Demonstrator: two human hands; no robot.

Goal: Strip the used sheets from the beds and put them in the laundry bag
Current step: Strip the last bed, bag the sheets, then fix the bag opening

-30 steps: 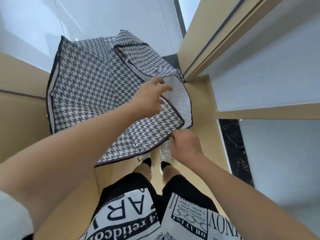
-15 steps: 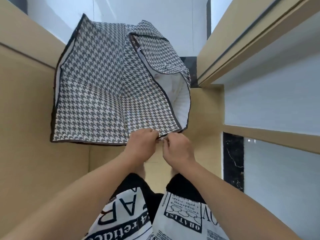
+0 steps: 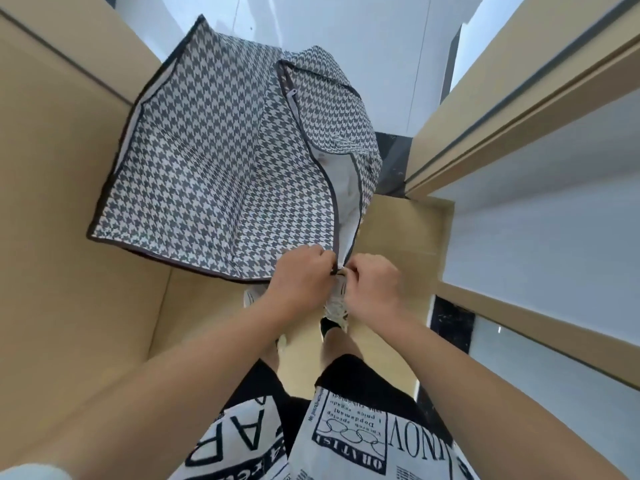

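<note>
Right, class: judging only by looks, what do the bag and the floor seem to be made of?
Bag: probably a thin woven or non-woven fabric, matt, printed in houndstooth; it folds and sags, with dark binding on its edges. Floor: tan, smooth, faintly glossy, perhaps laminate or vinyl; no grain shows.

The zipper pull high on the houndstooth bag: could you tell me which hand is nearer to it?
Left, narrowly. The left hand grips the laundry bag at its lower corner, below the zipper pull; the right hand pinches there too, further right.

Your laundry bag (image 3: 214, 174) hangs in front of you, above the floor (image 3: 398, 244). Your left hand (image 3: 300, 278) and right hand (image 3: 375, 284) sit side by side at its near lower corner, directly above your shoes (image 3: 334, 303).
</note>
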